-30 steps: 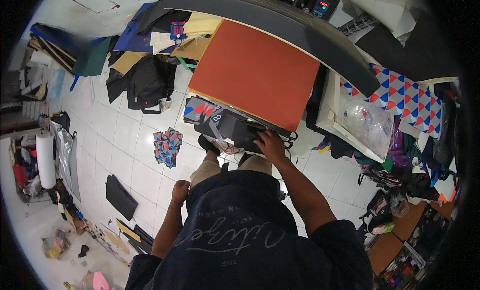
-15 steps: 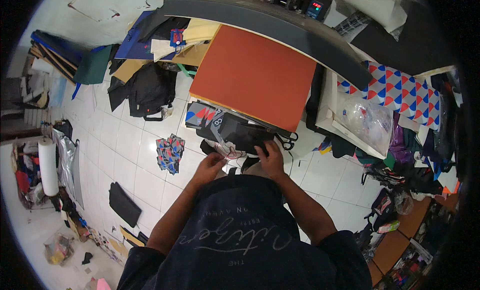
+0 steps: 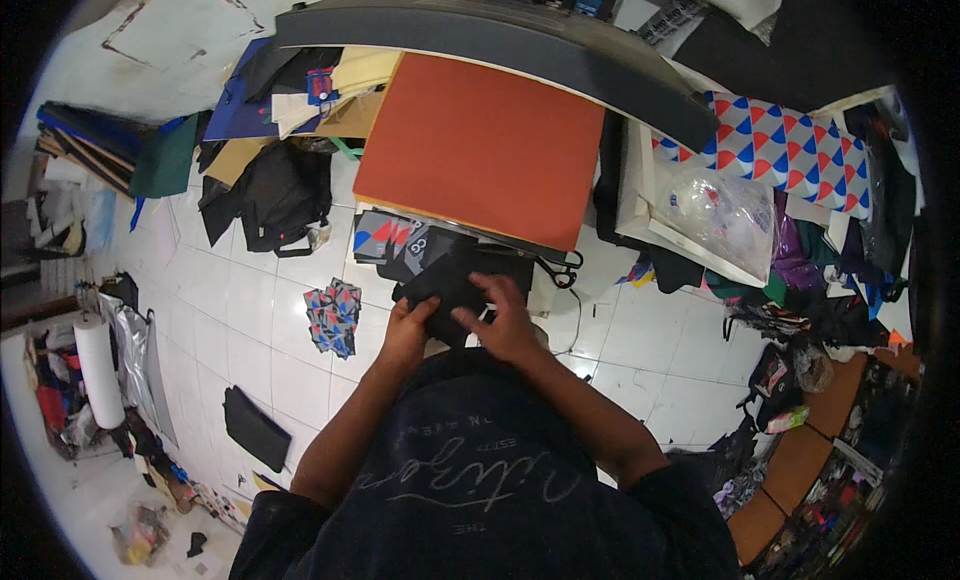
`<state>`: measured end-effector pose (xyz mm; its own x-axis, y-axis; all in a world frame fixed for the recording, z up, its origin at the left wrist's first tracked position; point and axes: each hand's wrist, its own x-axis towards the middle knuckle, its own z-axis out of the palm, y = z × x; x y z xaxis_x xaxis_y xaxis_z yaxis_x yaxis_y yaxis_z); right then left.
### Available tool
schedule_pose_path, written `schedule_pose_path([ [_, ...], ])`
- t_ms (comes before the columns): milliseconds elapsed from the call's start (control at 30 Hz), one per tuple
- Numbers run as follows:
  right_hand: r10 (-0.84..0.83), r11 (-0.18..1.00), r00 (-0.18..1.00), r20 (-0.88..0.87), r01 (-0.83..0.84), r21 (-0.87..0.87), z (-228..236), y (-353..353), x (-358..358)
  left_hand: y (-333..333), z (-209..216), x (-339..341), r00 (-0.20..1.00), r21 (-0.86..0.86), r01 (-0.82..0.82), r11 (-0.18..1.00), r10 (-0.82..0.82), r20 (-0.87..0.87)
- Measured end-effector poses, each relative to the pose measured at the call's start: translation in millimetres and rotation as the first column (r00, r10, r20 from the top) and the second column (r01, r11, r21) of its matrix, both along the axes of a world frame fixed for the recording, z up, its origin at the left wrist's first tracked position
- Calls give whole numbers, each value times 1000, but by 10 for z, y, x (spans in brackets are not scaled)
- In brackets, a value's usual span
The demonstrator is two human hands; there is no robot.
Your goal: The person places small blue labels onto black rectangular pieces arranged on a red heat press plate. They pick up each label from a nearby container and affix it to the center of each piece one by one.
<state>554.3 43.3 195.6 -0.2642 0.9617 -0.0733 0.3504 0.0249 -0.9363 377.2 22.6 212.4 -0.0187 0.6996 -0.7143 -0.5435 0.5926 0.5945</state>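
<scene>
While left hand (image 3: 405, 335) pinches a black piece (image 3: 440, 288), right hand (image 3: 505, 325) sits fingers splayed; scissors (image 3: 560, 272) crowd 2 o'clock, red pad (image 3: 485, 150) fills 12.

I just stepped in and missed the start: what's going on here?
A person is at a press with a red-brown pad. The left hand holds a black piece in front of it; the right hand is spread open at that piece's right side, contact unclear. Scissors lie to the right, and patterned pieces on the tiled floor to the left.
</scene>
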Motion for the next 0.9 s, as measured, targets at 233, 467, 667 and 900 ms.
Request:
schedule_pose_path([
  [233, 60, 880, 975, -215, -153, -449, 146, 491, -56, 146, 253, -191, 954, 158, 224, 962, -184, -236],
  [467, -123, 894, 973, -194, 24, -447, 120, 588, -386, 297, 172, -611, 970, 254, 155, 955, -98, -222],
  [667, -202, 890, 977, -61, 157, -429, 125, 626, -803, 537, 169, -1110, 974, 240, 187, 952, -148, -172],
  [900, -515, 811, 856, -39, 472, -347, 171, 1269, -1118, 680, -66, -2082, 946, 180, 192, 965, -132, -298],
])
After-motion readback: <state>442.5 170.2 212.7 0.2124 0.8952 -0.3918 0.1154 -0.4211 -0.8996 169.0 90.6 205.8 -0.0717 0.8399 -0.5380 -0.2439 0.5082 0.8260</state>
